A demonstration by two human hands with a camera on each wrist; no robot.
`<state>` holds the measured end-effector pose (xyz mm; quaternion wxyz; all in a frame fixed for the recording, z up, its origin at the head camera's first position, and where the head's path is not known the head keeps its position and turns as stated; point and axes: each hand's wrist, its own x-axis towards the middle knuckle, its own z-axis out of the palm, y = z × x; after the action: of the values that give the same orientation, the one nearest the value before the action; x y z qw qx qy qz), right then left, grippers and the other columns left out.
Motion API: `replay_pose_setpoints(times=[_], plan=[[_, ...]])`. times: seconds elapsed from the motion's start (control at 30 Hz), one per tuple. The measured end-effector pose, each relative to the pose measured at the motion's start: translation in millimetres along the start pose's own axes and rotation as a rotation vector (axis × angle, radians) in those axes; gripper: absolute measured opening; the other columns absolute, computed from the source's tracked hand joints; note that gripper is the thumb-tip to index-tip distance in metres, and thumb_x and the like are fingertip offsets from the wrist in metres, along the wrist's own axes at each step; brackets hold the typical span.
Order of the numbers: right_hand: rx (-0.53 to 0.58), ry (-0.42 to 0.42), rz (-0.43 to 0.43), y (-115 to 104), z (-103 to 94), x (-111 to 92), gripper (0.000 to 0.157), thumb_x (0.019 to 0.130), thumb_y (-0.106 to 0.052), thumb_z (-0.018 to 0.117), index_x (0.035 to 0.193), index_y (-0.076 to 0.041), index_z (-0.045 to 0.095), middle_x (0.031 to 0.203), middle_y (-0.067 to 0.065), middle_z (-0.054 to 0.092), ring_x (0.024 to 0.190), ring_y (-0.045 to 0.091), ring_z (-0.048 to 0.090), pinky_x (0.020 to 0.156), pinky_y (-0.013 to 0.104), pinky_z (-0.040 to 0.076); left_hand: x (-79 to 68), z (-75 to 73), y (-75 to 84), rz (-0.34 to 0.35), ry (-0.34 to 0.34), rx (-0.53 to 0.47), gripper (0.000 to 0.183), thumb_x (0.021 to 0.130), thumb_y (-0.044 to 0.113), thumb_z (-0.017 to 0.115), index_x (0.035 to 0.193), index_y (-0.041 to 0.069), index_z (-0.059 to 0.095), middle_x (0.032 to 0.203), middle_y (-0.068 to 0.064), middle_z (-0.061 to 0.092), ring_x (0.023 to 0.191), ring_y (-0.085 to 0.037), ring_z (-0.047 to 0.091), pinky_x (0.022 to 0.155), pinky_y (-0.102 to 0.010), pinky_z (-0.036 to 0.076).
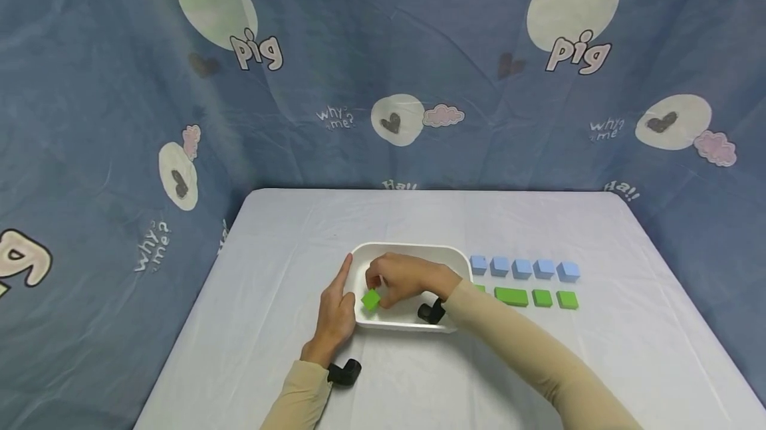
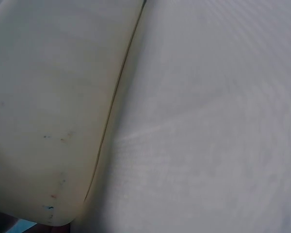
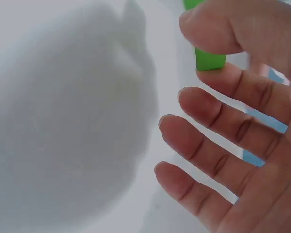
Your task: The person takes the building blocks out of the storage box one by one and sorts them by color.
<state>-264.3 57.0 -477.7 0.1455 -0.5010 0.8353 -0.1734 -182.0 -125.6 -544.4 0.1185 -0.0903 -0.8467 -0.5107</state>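
My right hand [image 1: 409, 276] reaches into a white tray [image 1: 397, 327] and pinches a green block [image 1: 371, 299] between thumb and index finger, toward the tray's left end. In the right wrist view the thumb lies across this green block [image 3: 211, 59], and the other fingers are spread apart. My left hand [image 1: 336, 314] rests against the tray's left end, its index finger straight and pointing up along the rim. The left wrist view shows a pale, specked tray wall [image 2: 53, 111] close up, with most of that hand out of sight.
Right of the tray, several blue blocks [image 1: 522, 269] form a row. Nearer me is a row of green pieces, among them a longer green block [image 1: 511, 296]; my right sleeve [image 1: 526, 350] passes close by. A white cloth [image 1: 239, 350] covers the table.
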Motion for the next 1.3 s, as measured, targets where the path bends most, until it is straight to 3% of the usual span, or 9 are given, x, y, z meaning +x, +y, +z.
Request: replay_pose_setpoints(times=[0.23, 0.47, 0.73, 0.93, 1.3], plan=[[0.088, 0.059, 0.024, 2, -15.3, -13, 0.018, 0.077, -0.015, 0.08, 0.09, -0.017, 0.067, 0.091, 0.004, 0.069, 0.072, 0.007, 0.058, 0.069, 0.021, 0.05, 0.0, -0.6, 1.3, -0.013, -0.001, -0.007, 0.075, 0.084, -0.006, 0.04, 0.159, 0.002, 0.033, 0.16, -0.012, 0.037, 0.146, -0.028, 0.035, 0.118, -0.048, 0.031], [0.133, 0.105, 0.03, 9, -9.0, -19, 0.018, 0.078, -0.015, 0.081, 0.09, -0.014, 0.068, 0.088, 0.002, 0.068, 0.071, 0.009, 0.061, 0.068, 0.021, 0.051, 0.3, -0.2, 1.1, -0.031, -0.008, -0.004, 0.075, 0.084, -0.004, 0.041, 0.159, 0.002, 0.033, 0.159, -0.014, 0.038, 0.145, -0.029, 0.035, 0.118, -0.049, 0.031], [0.274, 0.254, 0.048, 19, -13.1, -30, 0.02, 0.079, -0.013, 0.08, 0.096, -0.013, 0.069, 0.091, 0.005, 0.07, 0.075, 0.016, 0.066, 0.068, 0.025, 0.054, 0.7, -0.6, 1.6, -0.023, 0.002, -0.004, 0.076, 0.084, -0.004, 0.041, 0.159, 0.004, 0.034, 0.158, -0.014, 0.039, 0.145, -0.028, 0.036, 0.119, -0.046, 0.03], [0.363, 0.351, 0.096, 22, -25.9, -49, 0.022, 0.078, -0.011, 0.081, 0.099, -0.013, 0.072, 0.09, 0.007, 0.07, 0.072, 0.016, 0.065, 0.063, 0.029, 0.055, 1.4, 0.5, 2.1, -0.011, -0.003, -0.001, 0.077, 0.084, -0.005, 0.04, 0.159, 0.004, 0.032, 0.159, -0.013, 0.038, 0.146, -0.027, 0.035, 0.12, -0.045, 0.029], [0.381, 0.456, 0.167, 34, -40.3, -90, 0.023, 0.077, -0.01, 0.081, 0.095, -0.019, 0.071, 0.084, 0.001, 0.069, 0.07, 0.016, 0.064, 0.064, 0.033, 0.054, 0.7, 2.0, 2.7, -0.006, -0.001, -0.004, 0.075, 0.084, -0.007, 0.038, 0.158, 0.0, 0.031, 0.16, -0.014, 0.036, 0.147, -0.028, 0.033, 0.12, -0.047, 0.028]])
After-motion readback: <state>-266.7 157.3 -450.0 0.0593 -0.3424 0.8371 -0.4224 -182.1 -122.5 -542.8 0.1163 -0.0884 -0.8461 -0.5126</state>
